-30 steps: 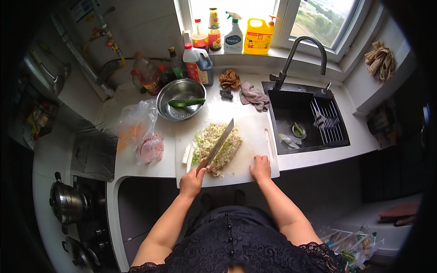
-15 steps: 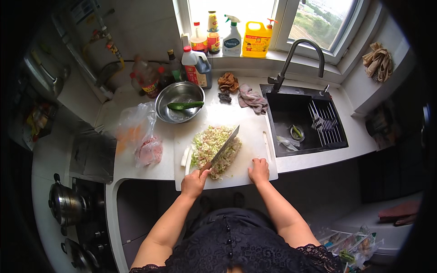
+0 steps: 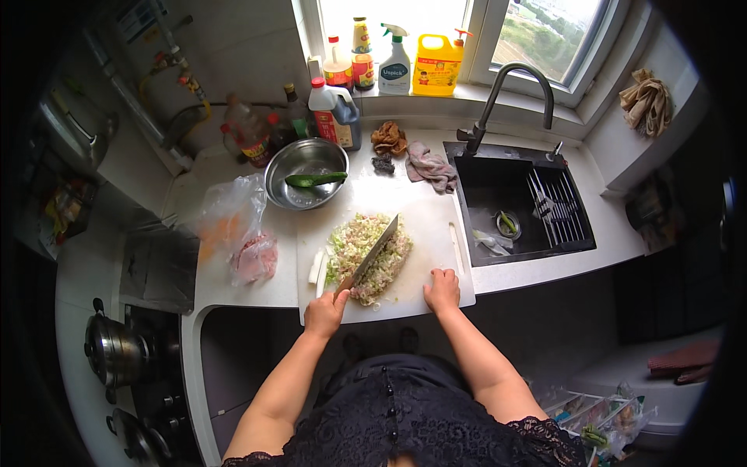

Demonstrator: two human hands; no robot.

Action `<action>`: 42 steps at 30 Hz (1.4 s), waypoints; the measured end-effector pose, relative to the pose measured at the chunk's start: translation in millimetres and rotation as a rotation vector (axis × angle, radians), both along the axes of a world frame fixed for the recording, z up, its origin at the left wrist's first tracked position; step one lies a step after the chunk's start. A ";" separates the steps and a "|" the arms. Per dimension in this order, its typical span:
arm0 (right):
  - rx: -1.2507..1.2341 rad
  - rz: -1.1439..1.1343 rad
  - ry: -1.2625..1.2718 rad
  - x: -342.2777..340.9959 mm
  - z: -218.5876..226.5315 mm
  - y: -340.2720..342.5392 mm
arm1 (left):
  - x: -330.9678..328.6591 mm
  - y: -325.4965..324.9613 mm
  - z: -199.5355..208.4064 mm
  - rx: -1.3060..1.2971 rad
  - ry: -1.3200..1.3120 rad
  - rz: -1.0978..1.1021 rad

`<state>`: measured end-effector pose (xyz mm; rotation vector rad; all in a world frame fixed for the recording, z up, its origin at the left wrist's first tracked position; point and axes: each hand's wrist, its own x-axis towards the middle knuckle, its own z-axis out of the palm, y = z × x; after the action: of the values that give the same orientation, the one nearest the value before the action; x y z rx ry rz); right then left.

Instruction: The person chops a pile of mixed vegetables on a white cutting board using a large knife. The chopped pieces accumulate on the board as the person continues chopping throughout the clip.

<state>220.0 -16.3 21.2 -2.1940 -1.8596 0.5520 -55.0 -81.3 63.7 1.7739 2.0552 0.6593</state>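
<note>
My left hand [image 3: 324,313] is closed round the wooden handle of a kitchen knife [image 3: 377,251]. The blade points away from me, down in a heap of finely chopped pale green vegetable and pinkish bits [image 3: 362,233]. This heap lies on a white cutting board [image 3: 432,233]. White stalk pieces [image 3: 317,271] lie at the board's left side, just beyond my left hand. At the board's front right, my right hand [image 3: 443,291] grips the edge with its fingers bent on top.
Behind the board stands a steel bowl [image 3: 280,194] with a green cucumber-like vegetable [image 3: 316,180]. Plastic bags [image 3: 254,257], one holding pink meat, lie left. Cloths [image 3: 430,167] and bottles [image 3: 334,117] stand behind. A black sink [image 3: 498,187] is at right, pots [image 3: 113,342] far left.
The knife has shifted slightly left and toward me, its blade now at a steeper angle in the chopped heap. My right hand stays on the board's edge.
</note>
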 end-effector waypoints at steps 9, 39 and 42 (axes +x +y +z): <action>0.017 0.003 -0.001 1.7 -4.2 0.1 | -1.3 -3.1 -3.4 0.019 -0.011 -0.001; -0.007 0.008 -0.007 1.4 -0.4 -1.6 | 3.4 2.8 11.8 0.045 -0.034 0.010; -0.024 0.002 -0.013 -0.6 3.0 -1.3 | 0.7 1.3 8.0 -0.012 0.018 0.033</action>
<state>219.4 -17.5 24.1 -2.2169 -1.8716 0.5648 -54.3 -80.1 71.7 1.7495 2.1000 0.6415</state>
